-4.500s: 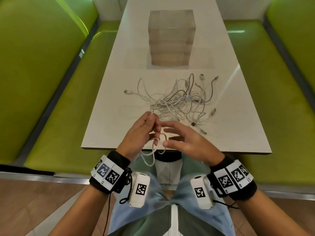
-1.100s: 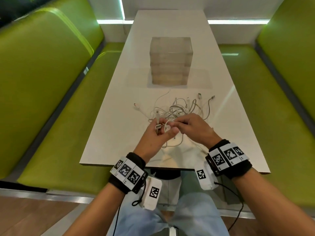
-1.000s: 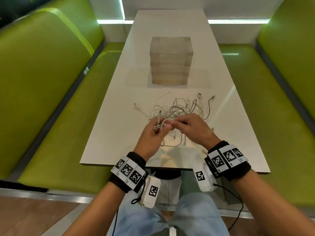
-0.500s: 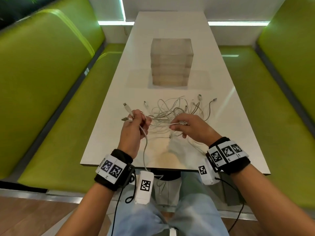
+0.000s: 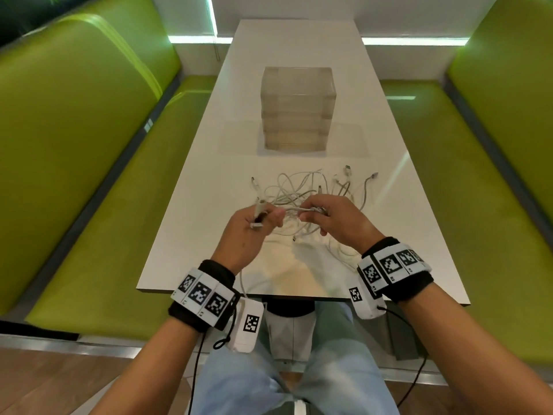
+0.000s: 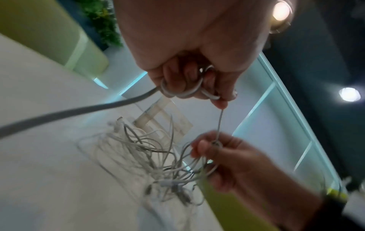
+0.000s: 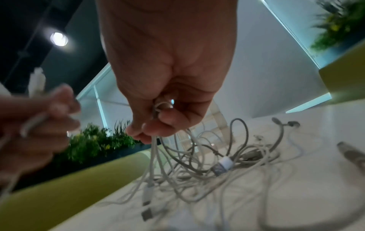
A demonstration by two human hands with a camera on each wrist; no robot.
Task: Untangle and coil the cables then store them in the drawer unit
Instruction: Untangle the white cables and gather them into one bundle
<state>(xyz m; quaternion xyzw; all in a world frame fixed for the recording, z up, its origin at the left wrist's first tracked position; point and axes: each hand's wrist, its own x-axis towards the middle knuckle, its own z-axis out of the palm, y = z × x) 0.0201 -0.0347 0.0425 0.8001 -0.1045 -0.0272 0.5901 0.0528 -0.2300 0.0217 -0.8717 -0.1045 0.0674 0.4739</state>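
Observation:
A tangle of white cables [image 5: 302, 193] [image 7: 223, 168] [image 6: 142, 150] lies on the white table [image 5: 203, 187] in front of me. My left hand [image 5: 254, 223] [image 6: 189, 73] grips one white cable [image 6: 183, 92], looped round its fingers, with plugs sticking up from the fist. My right hand [image 5: 332, 217] [image 7: 164, 112] pinches a bunch of strands and lifts them off the table. A short taut strand [image 5: 294, 209] runs between both hands. The translucent drawer unit [image 5: 297, 107] stands farther back, its drawers pushed in.
Green padded benches [image 5: 74, 151] [image 5: 484, 187] flank the table on both sides. One cable [image 5: 242, 283] hangs down over the near table edge toward my lap. Loose plugs [image 5: 372, 176] fan out at the tangle's far right.
My left hand, which had pulled a cable out to the left, has come back toward the right hand. The pile shifted slightly; the right hand stays on its bunch of strands.

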